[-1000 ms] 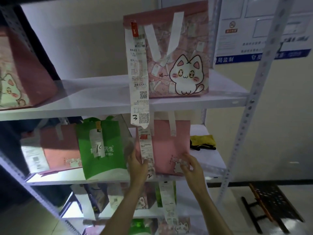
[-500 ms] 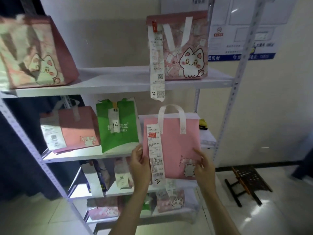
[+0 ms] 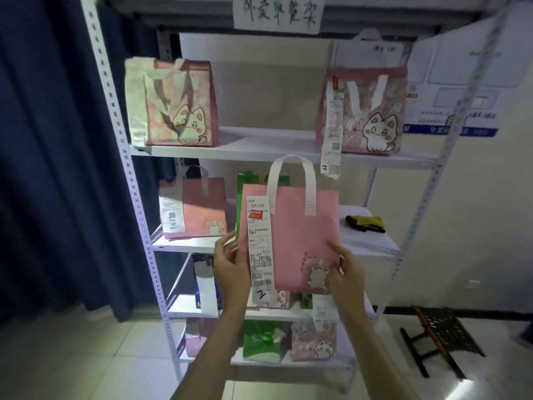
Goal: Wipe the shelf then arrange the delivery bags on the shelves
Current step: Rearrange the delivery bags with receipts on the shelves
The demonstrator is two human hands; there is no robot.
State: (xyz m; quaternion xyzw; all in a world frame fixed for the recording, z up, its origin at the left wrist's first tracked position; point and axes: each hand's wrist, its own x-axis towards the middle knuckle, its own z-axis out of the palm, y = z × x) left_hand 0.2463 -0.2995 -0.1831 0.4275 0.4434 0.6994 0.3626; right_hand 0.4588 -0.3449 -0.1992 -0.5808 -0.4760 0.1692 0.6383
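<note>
Head view: pink delivery bag, receipt marked 2 on its front, held upright in front of the shelf unit. Left hand fingers pinch its lower left edge; right hand fingers pinch the lower right corner. Yellow cloth lies on the middle shelf.

the pink bag is seen to be of matt, non-woven cloth, with white fabric handles. a long receipt of thin printed paper is fixed to its front. the shelving is made of painted metal, smooth and faintly glossy, with perforated uprights. the floor is laid with glossy tiles. a dark curtain of heavy matt cloth is hung at the left.
</note>
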